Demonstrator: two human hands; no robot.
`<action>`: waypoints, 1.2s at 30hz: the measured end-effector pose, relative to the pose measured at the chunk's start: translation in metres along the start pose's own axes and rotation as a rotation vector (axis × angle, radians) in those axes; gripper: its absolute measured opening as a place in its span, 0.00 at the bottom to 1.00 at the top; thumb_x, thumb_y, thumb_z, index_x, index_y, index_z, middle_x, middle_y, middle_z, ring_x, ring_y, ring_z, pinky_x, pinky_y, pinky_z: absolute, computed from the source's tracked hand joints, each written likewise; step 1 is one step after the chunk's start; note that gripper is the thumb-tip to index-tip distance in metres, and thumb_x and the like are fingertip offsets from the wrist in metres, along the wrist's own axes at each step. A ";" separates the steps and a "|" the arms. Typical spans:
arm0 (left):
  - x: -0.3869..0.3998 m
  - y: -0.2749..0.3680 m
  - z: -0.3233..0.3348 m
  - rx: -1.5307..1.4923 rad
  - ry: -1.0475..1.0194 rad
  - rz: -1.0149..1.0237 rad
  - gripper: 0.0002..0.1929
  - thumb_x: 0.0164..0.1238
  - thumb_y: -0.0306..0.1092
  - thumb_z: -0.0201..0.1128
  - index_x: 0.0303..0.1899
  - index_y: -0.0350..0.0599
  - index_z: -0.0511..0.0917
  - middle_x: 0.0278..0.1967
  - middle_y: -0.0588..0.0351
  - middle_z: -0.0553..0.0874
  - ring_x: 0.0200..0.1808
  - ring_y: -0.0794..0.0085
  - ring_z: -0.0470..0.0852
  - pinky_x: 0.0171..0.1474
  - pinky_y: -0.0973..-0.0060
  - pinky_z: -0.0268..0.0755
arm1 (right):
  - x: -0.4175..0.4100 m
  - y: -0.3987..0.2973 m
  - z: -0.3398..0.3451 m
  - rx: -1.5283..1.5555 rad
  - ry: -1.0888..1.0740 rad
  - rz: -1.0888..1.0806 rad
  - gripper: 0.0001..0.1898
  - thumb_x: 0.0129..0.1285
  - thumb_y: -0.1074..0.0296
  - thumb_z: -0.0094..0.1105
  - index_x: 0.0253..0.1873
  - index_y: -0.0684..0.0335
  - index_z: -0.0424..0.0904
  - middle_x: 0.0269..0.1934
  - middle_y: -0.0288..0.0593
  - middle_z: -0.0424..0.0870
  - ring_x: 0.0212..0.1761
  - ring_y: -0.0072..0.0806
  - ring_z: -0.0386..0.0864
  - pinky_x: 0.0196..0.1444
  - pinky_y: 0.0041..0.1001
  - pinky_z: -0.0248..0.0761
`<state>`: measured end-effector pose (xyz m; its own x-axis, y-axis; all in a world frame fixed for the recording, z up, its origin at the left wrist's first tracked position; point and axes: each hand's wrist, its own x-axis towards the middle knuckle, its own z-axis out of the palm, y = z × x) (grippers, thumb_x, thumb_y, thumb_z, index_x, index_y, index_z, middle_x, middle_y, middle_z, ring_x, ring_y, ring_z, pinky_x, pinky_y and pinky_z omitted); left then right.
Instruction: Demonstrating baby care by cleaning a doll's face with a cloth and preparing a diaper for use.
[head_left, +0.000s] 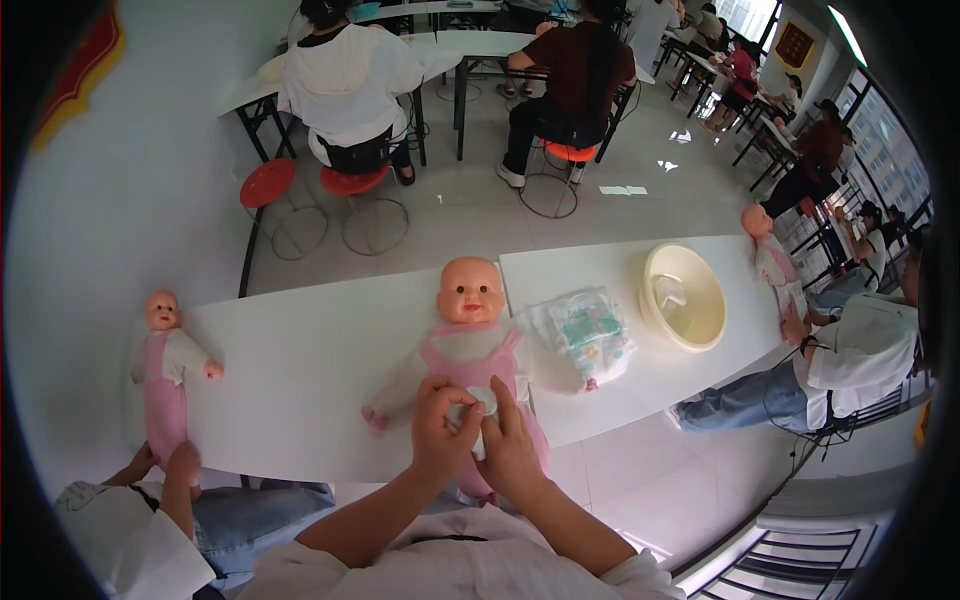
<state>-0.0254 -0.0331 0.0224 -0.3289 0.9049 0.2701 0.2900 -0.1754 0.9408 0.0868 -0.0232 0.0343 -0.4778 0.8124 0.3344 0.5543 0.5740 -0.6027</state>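
A baby doll (471, 292) in pink overalls lies face up on the white table before me, its head away from me. Over its belly, my left hand (447, 424) and my right hand (510, 439) pinch a small white item (481, 397), which looks like cloth or a pad; its exact kind cannot be told. The fingertips of both hands nearly meet on it. Right of the doll lies a plastic pack of diapers (589, 334). Beyond that stands a cream plastic basin (709, 300) with a small white item (670, 292) inside.
A person at my left holds another doll (163, 382) at the table's (292, 375) left end. At the right end, a seated person has a doll (772, 255). Across the aisle, people sit on red stools (268, 182). A wall borders the left side.
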 end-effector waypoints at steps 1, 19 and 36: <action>0.002 -0.001 -0.001 -0.005 -0.003 -0.003 0.07 0.52 0.21 0.60 0.32 0.42 0.72 0.37 0.57 0.69 0.38 0.75 0.70 0.41 0.80 0.63 | 0.000 0.002 0.002 -0.004 -0.002 0.005 0.17 0.40 0.81 0.59 0.40 0.71 0.71 0.58 0.61 0.59 0.50 0.51 0.68 0.48 0.37 0.68; 0.111 -0.142 -0.045 0.124 -0.607 -0.619 0.42 0.50 0.41 0.66 0.64 0.39 0.52 0.53 0.47 0.71 0.53 0.62 0.72 0.54 0.70 0.65 | 0.037 0.055 0.050 1.666 0.163 0.890 0.17 0.58 0.76 0.49 0.54 0.67 0.64 0.44 0.47 0.73 0.46 0.35 0.73 0.50 0.36 0.67; 0.118 -0.185 -0.002 -0.599 -0.580 -0.530 0.42 0.41 0.38 0.71 0.60 0.44 0.56 0.53 0.53 0.72 0.58 0.66 0.69 0.58 0.73 0.62 | 0.156 0.060 0.099 -0.682 -0.219 -0.121 0.18 0.43 0.73 0.56 0.44 0.66 0.73 0.46 0.46 0.66 0.42 0.38 0.68 0.45 0.36 0.63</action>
<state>-0.1201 0.1051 -0.1196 0.2532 0.9448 -0.2078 -0.3234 0.2851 0.9023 -0.0222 0.1278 -0.0215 -0.6484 0.7412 0.1740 0.7567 0.6526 0.0395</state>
